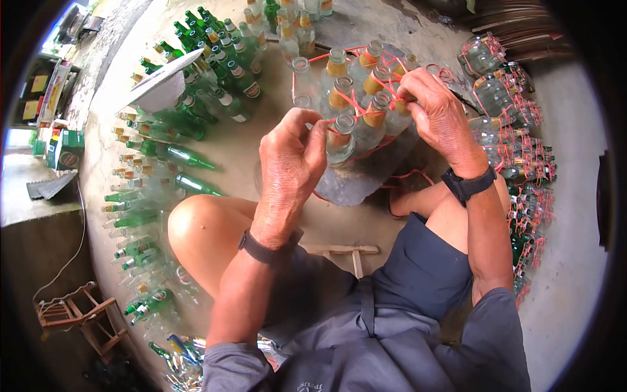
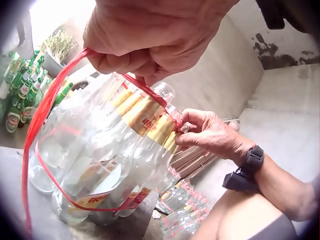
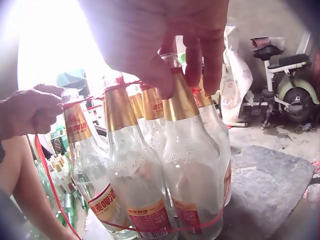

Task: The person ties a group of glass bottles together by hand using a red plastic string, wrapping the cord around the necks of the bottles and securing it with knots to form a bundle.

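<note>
A bundle of clear glass bottles [image 3: 137,165] with gold neck foil stands upright between my hands, a red plastic twine [image 2: 42,117] looped round the bodies and woven between the necks. My left hand [image 1: 290,153] pinches the twine beside the nearest neck, and a loose length hangs down from it in both wrist views. At the bundle's right side, my right hand [image 1: 437,108] has its fingers and thumb curled at a bottle neck [image 3: 172,62], pinching the twine there. The fingertips are partly hidden behind the neck in the right wrist view.
A grey stone slab [image 1: 346,186] lies under the bundle. Many green bottles [image 1: 225,72] crowd the left, some lying down. Twine-tied bottle bundles [image 1: 493,98] line the right. A wooden stool [image 1: 75,313] is at lower left; a scooter [image 3: 290,85] stands behind.
</note>
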### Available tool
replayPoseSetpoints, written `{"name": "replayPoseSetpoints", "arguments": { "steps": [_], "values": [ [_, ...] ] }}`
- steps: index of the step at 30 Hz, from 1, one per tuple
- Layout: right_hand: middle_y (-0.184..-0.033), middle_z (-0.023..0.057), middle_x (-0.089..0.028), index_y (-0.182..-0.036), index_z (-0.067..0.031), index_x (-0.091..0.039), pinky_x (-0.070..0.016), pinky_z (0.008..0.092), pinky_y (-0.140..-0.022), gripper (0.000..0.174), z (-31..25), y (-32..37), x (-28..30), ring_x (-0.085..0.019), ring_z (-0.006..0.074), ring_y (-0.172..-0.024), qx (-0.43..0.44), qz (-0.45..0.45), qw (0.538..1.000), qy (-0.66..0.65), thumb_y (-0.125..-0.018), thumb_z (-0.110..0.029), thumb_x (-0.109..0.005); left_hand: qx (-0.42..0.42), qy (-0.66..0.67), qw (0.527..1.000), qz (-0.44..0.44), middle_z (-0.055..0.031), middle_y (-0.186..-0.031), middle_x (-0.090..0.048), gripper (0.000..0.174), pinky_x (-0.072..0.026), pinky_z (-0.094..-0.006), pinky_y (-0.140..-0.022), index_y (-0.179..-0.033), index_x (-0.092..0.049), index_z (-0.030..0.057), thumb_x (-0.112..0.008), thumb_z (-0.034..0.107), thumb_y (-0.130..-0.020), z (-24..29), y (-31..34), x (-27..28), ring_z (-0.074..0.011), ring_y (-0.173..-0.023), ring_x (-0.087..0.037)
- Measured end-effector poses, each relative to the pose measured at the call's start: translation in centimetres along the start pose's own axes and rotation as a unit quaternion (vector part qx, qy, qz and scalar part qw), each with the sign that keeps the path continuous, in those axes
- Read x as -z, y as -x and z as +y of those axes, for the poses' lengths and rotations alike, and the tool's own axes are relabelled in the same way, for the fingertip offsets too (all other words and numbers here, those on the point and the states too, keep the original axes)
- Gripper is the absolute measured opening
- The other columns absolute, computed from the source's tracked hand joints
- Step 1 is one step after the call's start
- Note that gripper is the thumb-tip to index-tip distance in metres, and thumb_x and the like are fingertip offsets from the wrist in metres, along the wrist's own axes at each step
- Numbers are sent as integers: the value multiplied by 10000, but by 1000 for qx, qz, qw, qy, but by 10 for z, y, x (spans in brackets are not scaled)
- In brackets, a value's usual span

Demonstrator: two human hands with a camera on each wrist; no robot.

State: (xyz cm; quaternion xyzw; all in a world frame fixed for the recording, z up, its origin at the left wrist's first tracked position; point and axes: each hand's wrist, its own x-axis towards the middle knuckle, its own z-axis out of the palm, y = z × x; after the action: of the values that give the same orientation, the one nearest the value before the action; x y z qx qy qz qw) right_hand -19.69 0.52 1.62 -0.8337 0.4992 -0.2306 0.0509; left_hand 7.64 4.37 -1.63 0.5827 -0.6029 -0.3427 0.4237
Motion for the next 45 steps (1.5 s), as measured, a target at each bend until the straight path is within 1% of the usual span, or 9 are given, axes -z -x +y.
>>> {"name": "replayPoseSetpoints", "arguments": {
  "steps": [11, 13, 15, 22, 29, 37, 39, 44, 45],
  "values": [
    [-1075, 109, -649, -1031, -48, -631, -529, 465, -891, 262, 11, -4, -5, -652, 372, -1043, 32, 17, 998, -41, -814, 96, -661, 55, 61, 996, -40, -130, -794, -739, 229, -554, -326, -701, -1014, -736, -100, -699, 118, -954, -11, 1, 18, -130, -734, -666],
    [-1072, 127, -642, -1040, -38, -626, -532, 464, -886, 269, 17, -5, -5, -653, 383, -1032, 67, 17, 997, -43, -811, 103, -652, 79, 110, 989, -59, 22, -833, -659, 198, -456, -256, -658, -1022, -738, -74, -734, 122, -998, -18, 0, 17, -60, -753, -536],
    [-1098, 134, -649, -1075, -35, -642, -535, 465, -917, 294, 19, -2, -5, -668, 377, -1073, 42, -10, 997, -62, -817, 106, -640, 101, 119, 985, -67, 50, -823, -634, 200, -405, -235, -619, -1023, -757, -54, -747, 144, -997, -23, -2, 18, -38, -713, -491],
    [-1197, 130, -690, -1173, -52, -692, -563, 432, -987, 390, -4, -14, 4, -680, 356, -1162, 101, 78, 992, 15, -821, 99, -621, 126, 111, 985, -44, 50, -829, -658, 241, -404, -233, -615, -1049, -788, -53, -781, 178, -980, -24, -10, 10, -33, -694, -497],
    [-1043, 134, -726, -1075, -27, -726, -567, 472, -905, 277, -73, -48, 10, -693, 389, -1053, 179, 52, 982, -15, -823, 62, -653, 157, 229, 959, -51, 25, -895, -731, 230, -463, -230, -678, -1070, -809, -40, -811, 161, -961, -31, -15, 0, -41, -758, -580],
    [-977, 196, -762, -1050, -15, -765, -579, 481, -867, 257, -63, -88, -24, -732, 409, -967, 139, -107, 981, -78, -845, -44, -612, 154, 267, 951, -7, 23, -832, -729, 193, -478, -235, -648, -992, -818, -42, -783, 143, -951, -33, -15, -14, -41, -711, -589],
    [-970, 207, -772, -1001, -2, -775, -574, 465, -855, 253, -60, -98, -26, -740, 399, -980, 91, -257, 956, -110, -835, -64, -594, 161, 242, 957, 16, 35, -777, -703, 205, -437, -232, -586, -956, -821, -40, -800, 163, -939, -36, -15, -19, -29, -659, -548],
    [-979, 146, -762, -1126, -12, -764, -594, 377, -754, 373, -60, -116, -25, -735, 234, -810, 85, -368, 915, -144, -880, -11, -483, 159, 233, 958, 43, 46, -716, -673, 256, -406, -231, -553, -883, -811, -40, -829, 210, -933, -44, -17, -29, -24, -626, -525],
    [-970, 120, -747, -1143, -21, -764, -582, 347, -668, 393, -66, -117, -17, -711, 193, -743, 2, -413, 899, -146, -889, -30, -465, 168, 205, 963, 56, 48, -696, -666, 295, -411, -239, -552, -863, -810, -33, -834, 251, -939, -45, -17, -31, -28, -622, -529]
  ]
}}
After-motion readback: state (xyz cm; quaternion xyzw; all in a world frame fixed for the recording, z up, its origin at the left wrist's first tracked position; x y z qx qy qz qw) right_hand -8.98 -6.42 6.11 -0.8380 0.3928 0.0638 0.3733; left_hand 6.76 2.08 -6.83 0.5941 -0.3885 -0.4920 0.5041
